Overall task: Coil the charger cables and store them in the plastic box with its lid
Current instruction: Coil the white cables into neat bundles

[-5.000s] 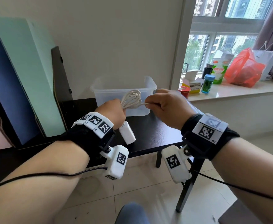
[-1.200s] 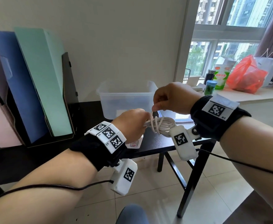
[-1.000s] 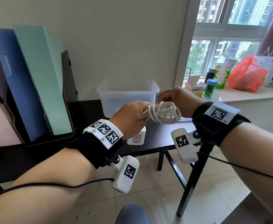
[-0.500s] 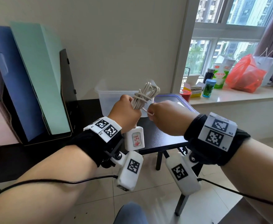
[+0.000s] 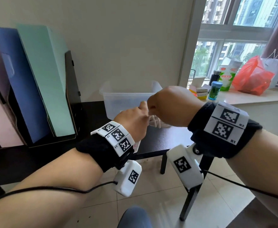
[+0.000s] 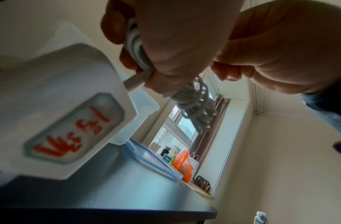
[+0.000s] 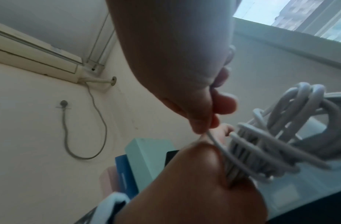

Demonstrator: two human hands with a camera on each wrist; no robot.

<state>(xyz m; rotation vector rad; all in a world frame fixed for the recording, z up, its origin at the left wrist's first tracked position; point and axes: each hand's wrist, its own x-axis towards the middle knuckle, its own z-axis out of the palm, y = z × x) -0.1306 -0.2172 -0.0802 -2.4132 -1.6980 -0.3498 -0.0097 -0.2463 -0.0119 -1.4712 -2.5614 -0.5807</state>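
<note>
Black tabletop stands against a plain wall, with pink, blue and green file holders filling the left of the head view. At centre the left hand has its grip closed round a bundle of white charger cable; from above, the two hands hide nearly all of it, and only a sliver of white shows between them. Below that hand hangs the white charger block, largely hidden behind the wrist in the head view; its label carries red handwriting in the left wrist view, too blurred to read. Just behind the hands sits the clear plastic box, open on top. The blue-rimmed lid lies flat on the tabletop beside it, visible only in the left wrist view. Right of centre, the right hand pinches a loose strand of the cable. At upper right, the windowsill holds a green-and-white carton with unreadable print and a red bag.
</note>
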